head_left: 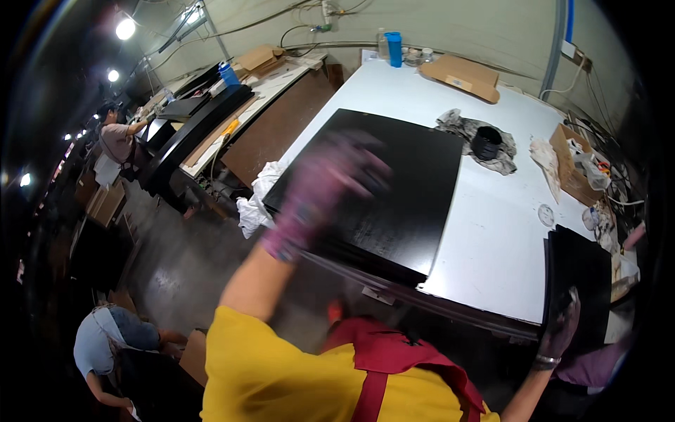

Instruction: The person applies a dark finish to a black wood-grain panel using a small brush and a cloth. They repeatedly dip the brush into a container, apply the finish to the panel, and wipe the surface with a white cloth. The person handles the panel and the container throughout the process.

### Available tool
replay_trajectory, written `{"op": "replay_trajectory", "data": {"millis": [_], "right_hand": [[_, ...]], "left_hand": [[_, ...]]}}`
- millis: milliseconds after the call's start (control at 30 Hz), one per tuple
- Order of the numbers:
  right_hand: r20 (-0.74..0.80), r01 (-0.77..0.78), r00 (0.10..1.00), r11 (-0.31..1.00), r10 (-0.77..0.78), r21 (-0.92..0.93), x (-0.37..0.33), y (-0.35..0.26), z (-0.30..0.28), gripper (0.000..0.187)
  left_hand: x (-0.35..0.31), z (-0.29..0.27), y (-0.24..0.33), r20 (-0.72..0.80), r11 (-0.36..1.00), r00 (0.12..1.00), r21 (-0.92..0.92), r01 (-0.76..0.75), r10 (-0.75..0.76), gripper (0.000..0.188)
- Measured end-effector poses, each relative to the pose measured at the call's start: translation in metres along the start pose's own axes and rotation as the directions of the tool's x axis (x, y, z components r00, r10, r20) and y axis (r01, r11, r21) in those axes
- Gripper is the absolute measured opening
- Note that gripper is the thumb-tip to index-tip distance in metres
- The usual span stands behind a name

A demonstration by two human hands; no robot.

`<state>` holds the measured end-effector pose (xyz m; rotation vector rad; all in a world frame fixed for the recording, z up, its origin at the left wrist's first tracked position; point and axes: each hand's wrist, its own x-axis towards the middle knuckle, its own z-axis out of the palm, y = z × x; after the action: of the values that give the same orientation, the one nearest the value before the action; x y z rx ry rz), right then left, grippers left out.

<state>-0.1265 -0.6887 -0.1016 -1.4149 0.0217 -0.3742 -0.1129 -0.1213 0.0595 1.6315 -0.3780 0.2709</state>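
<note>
A large flat black panel (401,190) lies on the white-topped table in front of me, its surface glossy with some dull marks near the front edge. Above its left part is my left hand (327,183) in a purplish glove, smeared by motion, so its fingers are unclear. At the table's right end, a stack of thin black panels (587,271) overlaps the edge. My right hand (560,327), also gloved, rests along the stack's near side with its fingers stretched out. Whether it presses on the panels cannot be told.
On the white table (485,274) are a black cup-shaped container (486,143) on a stained rag (460,125), a blue bottle (394,49), cardboard (460,77) and a cardboard box (578,165). White cloth (254,204) hangs at the left edge. Two people (123,141) work at left.
</note>
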Motion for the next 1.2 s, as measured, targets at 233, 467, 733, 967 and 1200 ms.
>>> {"op": "replay_trajectory", "data": {"millis": [233,467,733,967,1200], "right_hand": [[0.4,-0.102,0.916,0.963,-0.007,0.251,0.011,-0.031,0.268,0.055],[0.399,-0.267,0.879,0.963,0.261,-0.043,-0.029,-0.05,0.415,0.04],[0.222,-0.283,0.93,0.957,0.291,-0.07,-0.028,-0.02,0.44,0.041],[0.236,-0.236,0.943,0.971,0.235,-0.025,-0.034,-0.001,0.423,0.047],[0.277,-0.317,0.911,0.948,0.305,0.001,-0.028,-0.014,0.42,0.044]], "left_hand": [[-0.081,-0.294,-0.192,-0.466,0.381,0.877,0.836,0.394,0.114,0.058],[-0.077,-0.291,-0.249,-0.235,0.251,0.907,0.909,0.333,-0.35,0.066],[0.019,-0.311,-0.144,-0.127,0.439,0.973,0.898,0.031,0.192,0.051],[0.082,-0.166,-0.146,0.559,0.474,0.82,0.692,-0.545,0.126,0.053],[0.209,-0.248,-0.187,0.073,0.536,0.994,0.844,-0.02,-0.078,0.035]]}}
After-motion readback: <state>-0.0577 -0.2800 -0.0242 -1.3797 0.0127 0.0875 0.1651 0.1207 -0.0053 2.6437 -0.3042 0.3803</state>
